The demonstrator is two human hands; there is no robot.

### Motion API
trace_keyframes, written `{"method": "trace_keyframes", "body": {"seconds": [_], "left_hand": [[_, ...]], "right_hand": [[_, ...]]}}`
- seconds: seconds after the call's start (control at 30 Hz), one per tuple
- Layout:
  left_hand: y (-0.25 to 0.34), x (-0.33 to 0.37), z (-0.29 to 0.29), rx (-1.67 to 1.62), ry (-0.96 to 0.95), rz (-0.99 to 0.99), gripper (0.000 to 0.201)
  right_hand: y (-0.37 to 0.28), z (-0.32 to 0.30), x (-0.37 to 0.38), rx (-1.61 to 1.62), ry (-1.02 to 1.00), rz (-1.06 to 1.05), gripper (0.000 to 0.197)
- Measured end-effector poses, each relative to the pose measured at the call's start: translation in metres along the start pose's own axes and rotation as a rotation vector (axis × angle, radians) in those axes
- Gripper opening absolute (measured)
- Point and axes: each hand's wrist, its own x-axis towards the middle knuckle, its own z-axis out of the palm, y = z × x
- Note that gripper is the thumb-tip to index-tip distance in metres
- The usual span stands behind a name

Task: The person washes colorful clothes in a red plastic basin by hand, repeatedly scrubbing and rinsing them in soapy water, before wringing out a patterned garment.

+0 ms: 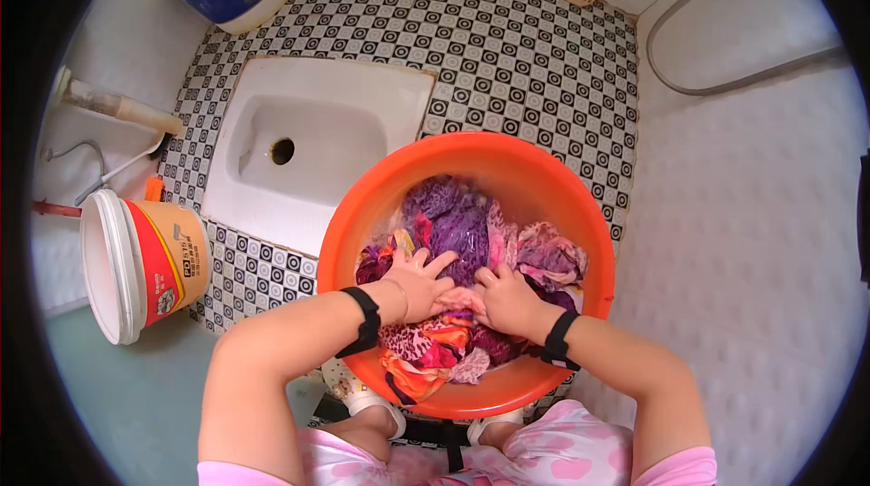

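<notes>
The left hand [415,288] is laid palm-down with its fingers spread over the cloth, while the right hand [509,301] is curled knuckles-up beside it; whether anything is pinched under those bent fingers cannot be told. Between the two, a twist of pink cloth [460,299] is touched from both sides. It belongs to a heap of fabrics: purple patterned cloth [449,219] is bunched just beyond the fingertips, and orange printed cloth [419,380] is slumped nearer the body, below the left hand.

The fabric looks wet (a sheen is caught on the purple folds), so it can be judged soft and limp, heavier than when dry and rather slippery. It would best be held by a thick gathered fold, such as the one between the hands, with loose edges avoided.

The heap is contained in an orange basin [569,196], by which both hands are surrounded. Beyond it, ahead and left of the hands, a squat toilet [344,151] is set in the patterned floor [507,60]. Farther left, a tan-and-red bucket [172,264] is seen.
</notes>
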Motion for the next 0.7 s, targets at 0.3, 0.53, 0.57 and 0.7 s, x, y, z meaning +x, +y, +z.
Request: {"method": "trace_keyframes", "body": {"seconds": [0.3,0.53,0.57,0.7], "left_hand": [[-0.011,0.066,-0.057,-0.243,-0.433,-0.219,0.042],[-0.033,0.046,-0.048,-0.388,-0.002,-0.179,0.043],[-0.028,0.038,-0.054,-0.337,0.363,-0.226,0.043],[-0.058,0.047,-0.042,-0.582,0.539,-0.464,0.075]], "right_hand": [[0.019,-0.02,0.066,0.012,-0.266,0.23,0.034],[0.019,-0.09,0.069,0.585,-0.424,0.106,0.041],[0.03,-0.082,0.068,0.52,-0.176,0.238,0.042],[0.069,-0.049,0.103,0.378,0.502,0.479,0.053]]}}
